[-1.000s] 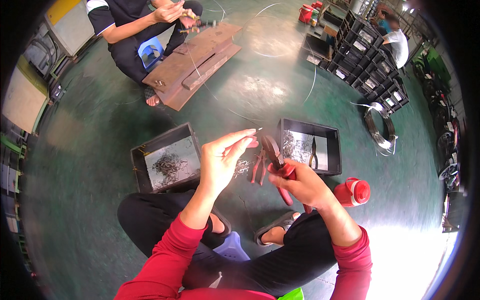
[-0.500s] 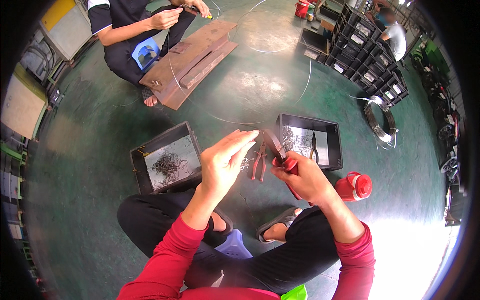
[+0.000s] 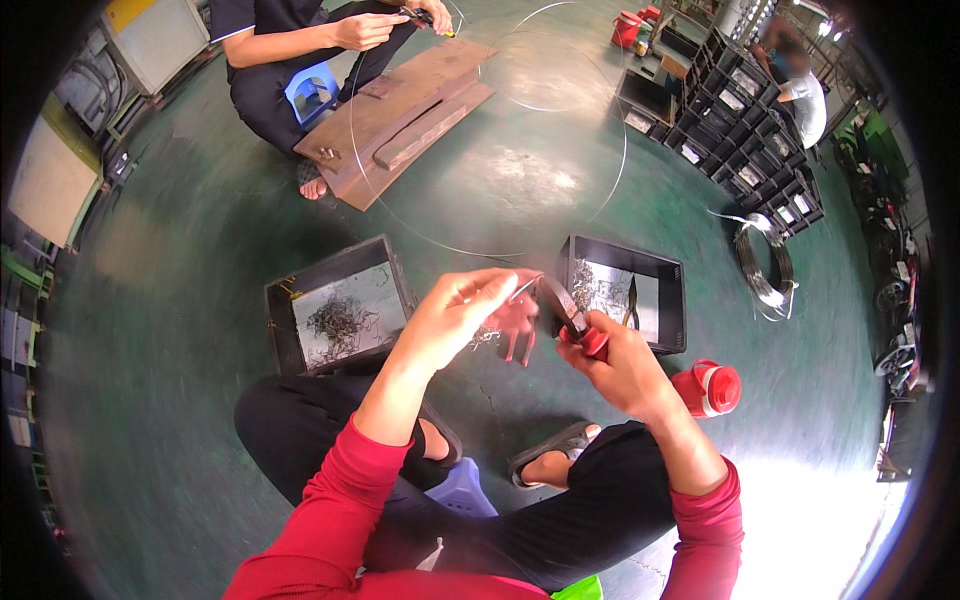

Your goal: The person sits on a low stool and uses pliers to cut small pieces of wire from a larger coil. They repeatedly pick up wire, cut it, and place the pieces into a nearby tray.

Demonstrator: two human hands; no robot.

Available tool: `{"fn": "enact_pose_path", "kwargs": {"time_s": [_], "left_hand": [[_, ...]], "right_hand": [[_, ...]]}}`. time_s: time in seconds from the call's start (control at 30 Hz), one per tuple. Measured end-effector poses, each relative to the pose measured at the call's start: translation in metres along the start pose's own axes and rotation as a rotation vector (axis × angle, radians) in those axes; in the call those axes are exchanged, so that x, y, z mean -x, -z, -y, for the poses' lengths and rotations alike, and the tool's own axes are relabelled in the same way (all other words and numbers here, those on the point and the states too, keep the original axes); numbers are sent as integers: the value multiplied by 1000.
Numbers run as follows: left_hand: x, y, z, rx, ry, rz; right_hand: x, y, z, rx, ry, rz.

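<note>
My left hand pinches a short thin piece of wire between thumb and forefinger, and the wire reaches toward the tool's jaws. In my right hand is a pair of red-handled pliers, dark jaws pointing up and left. Whether the jaws grip the wire is too small to tell. Below, partly blurred, another pair of red-handled pliers lies on the floor beside loose wire bits. A black crate on the left holds a pile of bent wire pieces. The right crate contains more pieces and dark pliers.
A red jug stands right of my knee. Farther right lie a wire coil and stacked black crates. Ahead, a co-worker's hands hold a tool over a rusty steel beam. A large wire loop curves across the floor.
My left hand has closed from straighter fingers into a pinch, and the wire piece now shows. The pliers have shifted slightly right and down. The whole view has moved a little.
</note>
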State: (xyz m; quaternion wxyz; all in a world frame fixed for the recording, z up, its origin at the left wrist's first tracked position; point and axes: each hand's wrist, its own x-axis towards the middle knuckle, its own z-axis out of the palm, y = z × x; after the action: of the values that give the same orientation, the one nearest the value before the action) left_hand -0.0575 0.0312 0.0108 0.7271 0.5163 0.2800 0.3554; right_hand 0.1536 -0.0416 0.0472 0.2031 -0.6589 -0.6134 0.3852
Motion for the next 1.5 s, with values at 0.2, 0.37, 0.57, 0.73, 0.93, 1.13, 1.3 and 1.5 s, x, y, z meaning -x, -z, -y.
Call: {"fn": "enact_pose_path", "kwargs": {"time_s": [0.2,0.37,0.57,0.73,0.93,1.13,1.3,1.5], "left_hand": [[4,-7,-2,-24,23,0],[7,-14,-1,-118,15,-56],[11,-28,-2,-80,-17,-130],[10,-37,0,-38,-54,-166],[6,-38,6,-67,-58,-137],[3,-16,1,72,33,15],[5,-7,2,78,39,62],[8,-17,-3,-2,34,-23]], "right_hand": [[1,-2,3,102,48,-19],[-4,-4,1,115,84,-64],[-6,-5,-7,177,118,-98],[-9,-6,-14,163,203,-168],[-7,-3,-17,135,221,-106],[-9,2,-15,-111,-20,194],[-10,-1,-14,-61,88,162],[-10,-5,-13,44,133,40]]}}
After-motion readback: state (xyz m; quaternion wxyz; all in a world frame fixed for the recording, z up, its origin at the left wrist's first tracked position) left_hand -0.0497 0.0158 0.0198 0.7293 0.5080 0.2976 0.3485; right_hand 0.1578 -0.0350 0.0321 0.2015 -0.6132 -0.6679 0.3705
